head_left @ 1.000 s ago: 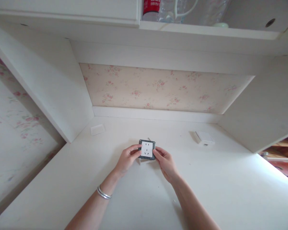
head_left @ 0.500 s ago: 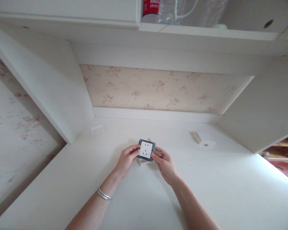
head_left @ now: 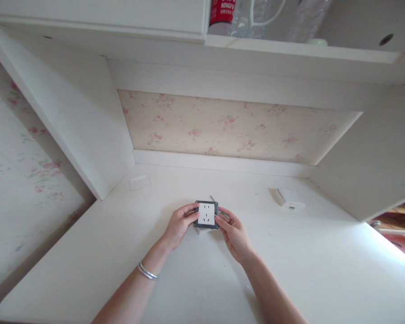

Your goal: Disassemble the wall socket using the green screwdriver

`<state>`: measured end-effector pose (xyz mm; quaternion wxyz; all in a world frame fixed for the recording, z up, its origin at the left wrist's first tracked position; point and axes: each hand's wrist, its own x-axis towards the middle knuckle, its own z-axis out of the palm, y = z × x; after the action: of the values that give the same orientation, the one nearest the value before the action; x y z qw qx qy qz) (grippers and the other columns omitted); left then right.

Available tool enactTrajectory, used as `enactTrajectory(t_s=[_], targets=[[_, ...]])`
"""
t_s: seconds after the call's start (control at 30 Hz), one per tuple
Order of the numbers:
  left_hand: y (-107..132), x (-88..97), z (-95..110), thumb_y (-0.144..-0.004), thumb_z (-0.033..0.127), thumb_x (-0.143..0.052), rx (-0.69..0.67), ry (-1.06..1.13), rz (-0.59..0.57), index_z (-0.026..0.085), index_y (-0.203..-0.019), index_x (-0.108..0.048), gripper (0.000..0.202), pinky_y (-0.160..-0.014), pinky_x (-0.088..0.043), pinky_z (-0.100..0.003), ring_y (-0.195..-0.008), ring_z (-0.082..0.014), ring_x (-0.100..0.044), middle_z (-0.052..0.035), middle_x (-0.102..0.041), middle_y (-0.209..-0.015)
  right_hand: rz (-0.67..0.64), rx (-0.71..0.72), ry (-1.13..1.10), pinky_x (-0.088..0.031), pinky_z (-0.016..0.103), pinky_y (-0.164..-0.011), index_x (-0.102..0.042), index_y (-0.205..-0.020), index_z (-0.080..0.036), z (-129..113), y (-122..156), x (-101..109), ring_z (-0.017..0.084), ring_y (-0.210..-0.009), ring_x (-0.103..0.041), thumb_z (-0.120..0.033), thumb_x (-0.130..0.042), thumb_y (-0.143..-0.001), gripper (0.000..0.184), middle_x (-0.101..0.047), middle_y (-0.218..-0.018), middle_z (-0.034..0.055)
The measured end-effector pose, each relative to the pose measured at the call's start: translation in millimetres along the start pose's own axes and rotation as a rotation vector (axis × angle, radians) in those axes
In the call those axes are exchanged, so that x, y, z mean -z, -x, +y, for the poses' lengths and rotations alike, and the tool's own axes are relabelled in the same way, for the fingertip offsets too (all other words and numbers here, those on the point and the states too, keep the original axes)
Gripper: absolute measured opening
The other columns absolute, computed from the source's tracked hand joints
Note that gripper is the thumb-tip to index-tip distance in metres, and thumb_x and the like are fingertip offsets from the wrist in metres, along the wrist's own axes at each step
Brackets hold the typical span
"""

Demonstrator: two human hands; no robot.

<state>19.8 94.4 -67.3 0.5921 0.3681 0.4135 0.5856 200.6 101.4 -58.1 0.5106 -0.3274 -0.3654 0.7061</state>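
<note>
Socket panel [head_left: 206, 213] held from two sides over the desk [head_left: 104, 270]

Your left hand [head_left: 178, 226] has its grip closed on the left edge of the socket panel, with the thumb at the front side. Your right hand [head_left: 236, 236] is closed in a similar manner on the right edge. The panel is near the middle of your view, over the desk, and its white face with dark slots is turned toward you; a dark frame goes around this face. Just below the panel shows a pale piece [head_left: 205, 231], mostly hidden, so you cannot tell its form. Beyond the upper edge sticks out a thin rod [head_left: 212, 198], and something green [head_left: 224, 214] appears beside your right hand. Your left arm [head_left: 128, 292] wears silver bangles [head_left: 147, 272]. Farther back on the desk, a flat white piece [head_left: 140, 182] lies at the left and a white box [head_left: 291, 198] at the right. Above, on the shelf [head_left: 300, 48], stands a bottle with red label [head_left: 221, 12].
</note>
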Motion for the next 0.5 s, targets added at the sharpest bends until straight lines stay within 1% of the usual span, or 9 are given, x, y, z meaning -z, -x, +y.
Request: enactTrajectory(t_s=[0.13, 0.27, 0.4, 0.5], targets=[[1.6, -1.6, 2.3, -0.068, 0.024, -0.077, 0.017, 0.008, -0.007, 0.016, -0.105, -0.067, 0.038, -0.084, -0.048, -0.032, -0.095, -0.0208, -0.064, -0.0098, -0.069, -0.107, 0.020, -0.002, -0.052, -0.050, 0.021, -0.079, -0.063, -0.102, -0.020, -0.7, -0.6, 0.9, 0.012, -0.088, -0.065, -0.022, -0.077, -0.071, 0.034, -0.072, -0.098, 0.0034], [3.3, -3.3, 4.6, -0.068, 0.024, -0.078, 0.035, 0.047, -0.018, 0.016, -0.102, -0.067, 0.037, -0.083, -0.049, -0.031, -0.094, -0.0200, -0.064, -0.0089, -0.069, -0.105, 0.039, 0.009, -0.113, -0.050, 0.017, -0.078, -0.064, -0.099, -0.019, -3.4, 1.6, -0.7, 0.009, -0.085, -0.065, -0.019, -0.077, -0.070, 0.032, -0.072, -0.093, 0.0027], [4.0, -3.1, 3.7, -0.070, 0.025, -0.076, 0.001, 0.025, -0.064, 0.018, -0.104, -0.065, 0.037, -0.085, -0.049, -0.032, -0.098, -0.0205, -0.062, -0.0084, -0.066, -0.111, 0.054, 0.011, -0.159, -0.050, 0.015, -0.077, -0.065, -0.096, -0.019, -5.3, 1.8, -1.0, 0.009, -0.084, -0.065, -0.017, -0.077, -0.070, 0.029, -0.072, -0.091, 0.0028], [3.8, -2.3, 2.1, -0.071, 0.026, -0.076, -0.022, -0.015, -0.059, 0.018, -0.106, -0.064, 0.038, -0.087, -0.048, -0.032, -0.100, -0.0208, -0.062, -0.0084, -0.065, -0.114, 0.057, 0.004, -0.168, -0.050, 0.014, -0.076, -0.065, -0.096, -0.019, -4.8, 0.1, 0.0, 0.009, -0.083, -0.065, -0.017, -0.076, -0.070, 0.028, -0.072, -0.091, 0.0026]])
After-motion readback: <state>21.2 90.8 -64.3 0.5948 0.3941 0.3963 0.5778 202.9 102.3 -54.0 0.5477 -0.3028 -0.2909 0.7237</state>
